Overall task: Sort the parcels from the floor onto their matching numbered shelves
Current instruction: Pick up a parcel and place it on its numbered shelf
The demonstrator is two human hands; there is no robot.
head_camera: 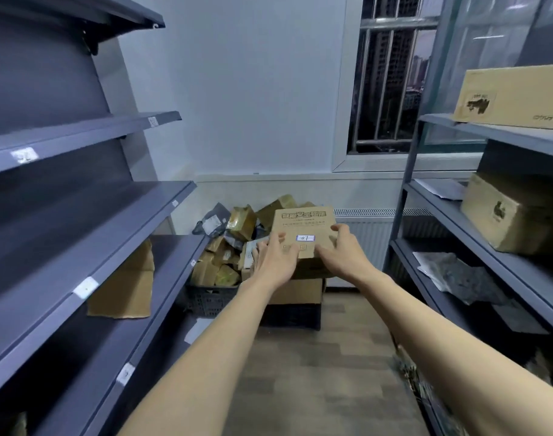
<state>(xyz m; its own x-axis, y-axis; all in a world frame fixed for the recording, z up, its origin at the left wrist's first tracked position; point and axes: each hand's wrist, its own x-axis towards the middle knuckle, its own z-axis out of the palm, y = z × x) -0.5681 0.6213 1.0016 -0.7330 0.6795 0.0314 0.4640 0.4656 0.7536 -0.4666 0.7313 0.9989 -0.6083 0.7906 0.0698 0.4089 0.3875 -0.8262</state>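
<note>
A flat brown cardboard box (303, 225) with dark printed characters and a small white number label sits atop the parcel pile at the far end of the aisle. My left hand (276, 258) rests on its near left edge, fingers spread against it. My right hand (343, 247) grips its right side, thumb on top. Below and left of it, several tape-wrapped brown parcels (225, 265) and a grey mailer bag (214, 220) fill a dark plastic crate (210, 298). Grey shelves with small white number tags (85, 287) line the left side.
A torn cardboard piece (124, 283) leans on a left shelf. Right-hand shelves (476, 221) hold two brown boxes (514, 212) and grey mailers (467, 278). A barred window (391, 73) and a radiator stand behind the pile. Wood-pattern floor (316, 372) runs between the racks.
</note>
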